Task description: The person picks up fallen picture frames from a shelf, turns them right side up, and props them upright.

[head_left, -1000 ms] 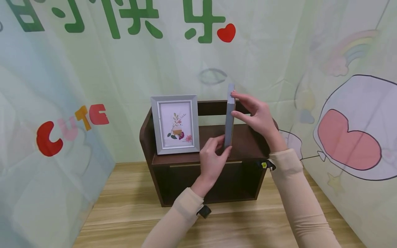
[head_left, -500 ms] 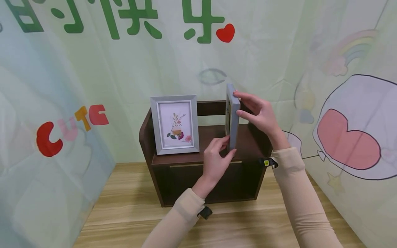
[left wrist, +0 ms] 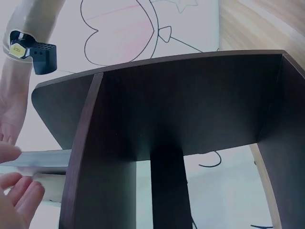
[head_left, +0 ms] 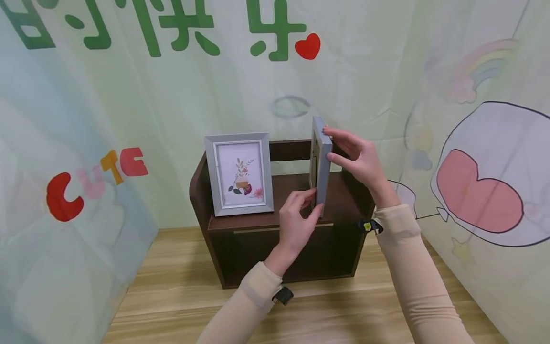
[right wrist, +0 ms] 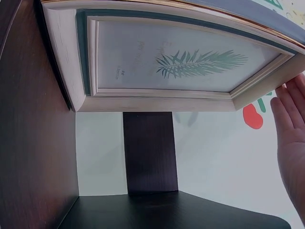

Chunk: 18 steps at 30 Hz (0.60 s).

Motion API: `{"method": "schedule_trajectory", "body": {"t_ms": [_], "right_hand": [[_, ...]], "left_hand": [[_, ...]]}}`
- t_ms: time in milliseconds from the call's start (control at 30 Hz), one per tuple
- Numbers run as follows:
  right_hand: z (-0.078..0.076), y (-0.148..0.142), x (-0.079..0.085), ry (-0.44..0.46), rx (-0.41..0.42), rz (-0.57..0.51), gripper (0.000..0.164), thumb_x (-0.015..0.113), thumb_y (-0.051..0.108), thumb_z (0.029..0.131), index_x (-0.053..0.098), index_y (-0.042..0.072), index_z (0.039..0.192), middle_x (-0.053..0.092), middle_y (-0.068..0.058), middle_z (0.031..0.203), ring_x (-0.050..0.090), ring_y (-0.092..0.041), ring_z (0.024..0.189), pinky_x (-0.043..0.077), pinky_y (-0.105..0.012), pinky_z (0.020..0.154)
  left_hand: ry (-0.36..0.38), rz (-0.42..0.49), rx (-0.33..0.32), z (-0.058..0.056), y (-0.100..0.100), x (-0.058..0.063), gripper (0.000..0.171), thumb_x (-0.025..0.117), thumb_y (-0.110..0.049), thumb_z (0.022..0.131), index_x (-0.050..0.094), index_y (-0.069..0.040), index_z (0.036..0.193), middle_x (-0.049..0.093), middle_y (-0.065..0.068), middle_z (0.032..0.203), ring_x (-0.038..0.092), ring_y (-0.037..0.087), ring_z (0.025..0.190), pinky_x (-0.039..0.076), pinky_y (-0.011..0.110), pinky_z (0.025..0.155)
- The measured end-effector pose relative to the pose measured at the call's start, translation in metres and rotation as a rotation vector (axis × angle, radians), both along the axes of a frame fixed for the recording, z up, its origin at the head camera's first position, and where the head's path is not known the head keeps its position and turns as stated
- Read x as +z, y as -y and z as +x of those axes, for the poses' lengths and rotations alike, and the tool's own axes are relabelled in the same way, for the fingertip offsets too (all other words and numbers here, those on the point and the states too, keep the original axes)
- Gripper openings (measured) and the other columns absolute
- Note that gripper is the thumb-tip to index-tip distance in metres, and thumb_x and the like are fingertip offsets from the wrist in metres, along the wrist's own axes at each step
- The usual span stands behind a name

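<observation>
A picture frame [head_left: 324, 177] stands almost edge-on on the right part of a dark brown shelf's top board, its back turned left. Low on its near side, my left hand [head_left: 296, 224] pinches it between thumb and fingers. Higher up, my right hand [head_left: 360, 160] holds the upper near corner with fingertips and thumb. The right wrist view gives its front, a green leaf print [right wrist: 202, 64] inside a pale border. Left of it, a second grey picture frame [head_left: 210, 177] with a flower print faces me upright. In the left wrist view, my left fingers [left wrist: 28, 195] lie beside the frame's edge.
The brown shelf unit [head_left: 343, 251] has a lower compartment, raised side panels and a back rail [head_left: 290, 150]. It stands on a wood-grain surface [head_left: 172, 277]. A printed cloth backdrop [head_left: 172, 105] closes off the back and both sides.
The held frame has turned from fully edge-on so that a strip of its back shows, and its near edge has shifted slightly right with both hands. The flower frame stays put.
</observation>
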State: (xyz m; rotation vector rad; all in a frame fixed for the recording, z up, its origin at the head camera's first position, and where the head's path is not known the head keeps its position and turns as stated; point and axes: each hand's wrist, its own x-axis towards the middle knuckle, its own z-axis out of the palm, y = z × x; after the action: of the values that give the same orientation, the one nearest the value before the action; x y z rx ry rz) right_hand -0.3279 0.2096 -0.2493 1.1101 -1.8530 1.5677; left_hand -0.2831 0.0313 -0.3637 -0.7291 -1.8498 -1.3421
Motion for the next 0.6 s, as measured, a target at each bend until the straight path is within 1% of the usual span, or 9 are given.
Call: {"method": "schedule_trajectory", "body": {"t_ms": [133,233,367,500,600], "right_hand": [[-0.001,0.000,0.000,-0.002,0.002,-0.005,0.047,0.067,-0.005,0.082,0.055,-0.006,0.128,0.055,-0.017,0.134,0.048,-0.024,0.130,0.037,-0.030,0.109],[-0.001,0.001,0.000,-0.010,0.009,-0.005,0.047,0.068,-0.005,0.082,0.055,-0.007,0.127,0.055,-0.018,0.134,0.048,-0.024,0.130,0.037,-0.030,0.109],[-0.002,0.001,-0.001,-0.016,0.018,-0.004,0.047,0.067,-0.005,0.082,0.055,-0.007,0.127,0.056,-0.017,0.133,0.048,-0.024,0.130,0.037,-0.030,0.109],[-0.002,0.002,0.000,-0.014,0.030,-0.014,0.047,0.068,-0.004,0.082,0.054,-0.008,0.127,0.056,-0.017,0.133,0.048,-0.024,0.130,0.037,-0.030,0.109],[-0.002,0.003,0.000,-0.015,0.034,-0.020,0.047,0.068,-0.005,0.082,0.054,-0.008,0.127,0.056,-0.017,0.133,0.048,-0.024,0.130,0.037,-0.030,0.109]], "left_hand": [[-0.015,0.030,0.078,-0.003,0.002,-0.004,0.023,0.072,-0.011,0.083,0.069,-0.002,0.104,0.063,0.009,0.095,0.065,0.020,0.088,0.056,0.026,0.080],[-0.010,0.039,0.107,-0.005,0.004,-0.006,0.022,0.073,-0.007,0.081,0.068,-0.001,0.102,0.064,0.009,0.094,0.064,0.020,0.087,0.056,0.028,0.079],[0.010,0.021,0.113,-0.007,0.004,-0.009,0.024,0.074,-0.005,0.079,0.068,0.000,0.101,0.064,0.010,0.093,0.065,0.021,0.086,0.057,0.030,0.078],[0.039,0.001,0.109,-0.009,0.003,-0.011,0.023,0.074,-0.005,0.079,0.068,0.001,0.101,0.064,0.010,0.093,0.065,0.021,0.086,0.056,0.029,0.078],[0.043,0.000,0.108,-0.009,0.002,-0.012,0.022,0.074,-0.004,0.079,0.069,0.001,0.100,0.064,0.010,0.093,0.065,0.021,0.086,0.056,0.028,0.078]]}}
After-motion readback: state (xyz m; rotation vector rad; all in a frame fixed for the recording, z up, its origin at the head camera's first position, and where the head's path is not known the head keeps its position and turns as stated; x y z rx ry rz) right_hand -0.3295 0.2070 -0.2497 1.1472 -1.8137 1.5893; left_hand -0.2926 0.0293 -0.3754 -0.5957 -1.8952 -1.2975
